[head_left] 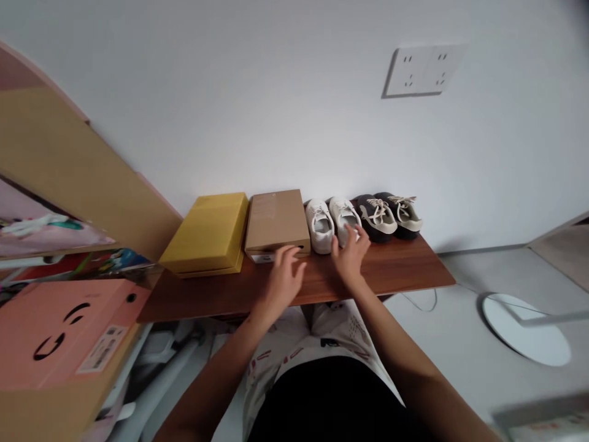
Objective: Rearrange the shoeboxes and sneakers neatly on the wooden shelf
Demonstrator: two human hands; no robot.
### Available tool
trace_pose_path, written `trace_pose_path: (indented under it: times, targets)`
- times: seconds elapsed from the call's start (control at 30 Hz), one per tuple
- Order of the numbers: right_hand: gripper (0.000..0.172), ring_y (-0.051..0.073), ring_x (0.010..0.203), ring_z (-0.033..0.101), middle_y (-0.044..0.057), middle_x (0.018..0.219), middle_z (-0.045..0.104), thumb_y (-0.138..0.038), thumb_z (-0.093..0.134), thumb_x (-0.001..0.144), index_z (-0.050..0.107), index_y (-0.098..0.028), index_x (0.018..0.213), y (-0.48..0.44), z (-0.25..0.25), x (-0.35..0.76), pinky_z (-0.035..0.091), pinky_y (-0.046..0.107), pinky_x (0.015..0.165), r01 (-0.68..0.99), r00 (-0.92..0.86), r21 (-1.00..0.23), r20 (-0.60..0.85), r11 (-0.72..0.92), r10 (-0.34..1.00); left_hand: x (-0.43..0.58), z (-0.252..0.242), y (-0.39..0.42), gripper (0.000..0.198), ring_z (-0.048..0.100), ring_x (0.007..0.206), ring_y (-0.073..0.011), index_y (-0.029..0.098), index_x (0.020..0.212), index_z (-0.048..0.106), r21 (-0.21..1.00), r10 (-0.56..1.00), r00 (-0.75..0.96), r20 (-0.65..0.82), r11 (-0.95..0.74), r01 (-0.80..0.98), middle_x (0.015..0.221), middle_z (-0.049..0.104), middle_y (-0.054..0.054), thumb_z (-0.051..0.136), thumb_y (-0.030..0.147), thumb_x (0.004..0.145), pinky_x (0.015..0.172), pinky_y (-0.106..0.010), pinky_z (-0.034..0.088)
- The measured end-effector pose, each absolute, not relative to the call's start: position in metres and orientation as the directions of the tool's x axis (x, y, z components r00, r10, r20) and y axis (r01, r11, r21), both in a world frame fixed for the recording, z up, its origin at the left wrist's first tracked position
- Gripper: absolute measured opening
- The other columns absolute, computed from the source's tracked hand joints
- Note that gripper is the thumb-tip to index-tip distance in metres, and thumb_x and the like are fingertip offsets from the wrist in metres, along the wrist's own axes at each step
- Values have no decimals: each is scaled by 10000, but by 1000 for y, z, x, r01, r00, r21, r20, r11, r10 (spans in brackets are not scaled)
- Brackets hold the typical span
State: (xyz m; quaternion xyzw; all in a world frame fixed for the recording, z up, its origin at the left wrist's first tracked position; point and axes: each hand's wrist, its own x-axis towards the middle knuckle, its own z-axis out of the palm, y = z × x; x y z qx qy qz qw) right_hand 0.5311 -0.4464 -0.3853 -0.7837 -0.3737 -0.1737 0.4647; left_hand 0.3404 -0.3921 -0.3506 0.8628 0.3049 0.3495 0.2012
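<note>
My left hand [283,277] hovers over the wooden shelf [396,270], fingers spread, just in front of the brown cardboard shoebox [276,221]. My right hand [350,252] reaches to the heels of the pair of white sneakers [330,222], its fingertips touching the right shoe's heel, fingers loosely apart. Neither hand grips anything. A yellow shoebox [209,234] lies left of the brown one. A pair of dark sneakers [389,215] with cream laces stands right of the white pair, against the wall.
A pink box [64,331] with black marks sits at the near left below slanted wooden panels [69,166]. A wall socket [421,70] is above the shoes. A round white lamp base [524,328] rests on the grey floor at right.
</note>
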Motion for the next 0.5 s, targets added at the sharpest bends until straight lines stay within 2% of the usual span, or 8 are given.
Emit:
trace_pose_path:
  times: [0.07,0.13,0.2,0.27,0.37,0.43,0.5]
  targets:
    - [543,382,1324,395,252,1420,409,-396,557,880,513,-109,1339,-450,-387,563,350,558,1064,694,714,-636,552,-336,430,397,-347,-404,400,596,1184,-223,198,1349,472,600,637,648,419,-729,329,1398,486,-158,481,230,950,993,-367,509]
    - [598,375,1264,471,261,1359,476,-414,599,833,495,-97,1330,-448,-389,585,409,533,1024,651,732,-685,453,-326,509,446,-344,-405,452,524,1305,-283,146,1382,439,583,696,646,315,-679,447,1417,479,-204,508,205,939,1029,-400,482]
    - [633,352,1153,560,236,1254,565,-451,628,797,484,-113,1312,-446,-392,596,470,497,956,590,743,-748,356,-304,567,480,-342,-400,421,601,1203,-327,113,1339,472,526,807,573,144,-553,646,1341,532,-234,529,202,932,952,-433,516]
    - [639,331,1040,618,195,1146,631,-505,638,782,484,-140,1283,-447,-395,601,497,484,916,512,770,-811,288,-283,569,496,-342,-394,324,664,1081,-326,116,1246,535,466,858,511,51,-473,748,1237,593,-219,529,221,939,888,-426,530]
    - [627,297,941,653,136,1029,674,-562,633,786,482,-173,1254,-451,-400,604,510,472,908,332,849,-920,196,-208,490,496,-347,-388,222,665,1075,-301,142,1139,574,510,874,474,109,-458,728,1168,628,-190,500,245,957,894,-395,515]
    - [622,270,955,653,115,1040,676,-571,651,778,481,-193,1242,-454,-403,604,534,432,884,144,908,-987,103,-71,406,490,-352,-385,204,642,1115,-294,152,1105,576,618,894,403,194,-431,658,1152,640,-182,487,264,960,925,-395,499]
    - [585,245,978,646,96,1076,670,-566,659,776,502,-210,1213,-454,-404,602,566,394,823,-82,928,-989,-32,122,370,486,-358,-381,190,638,1092,-282,165,1052,581,754,922,310,231,-371,542,1084,662,-157,488,300,956,928,-400,497]
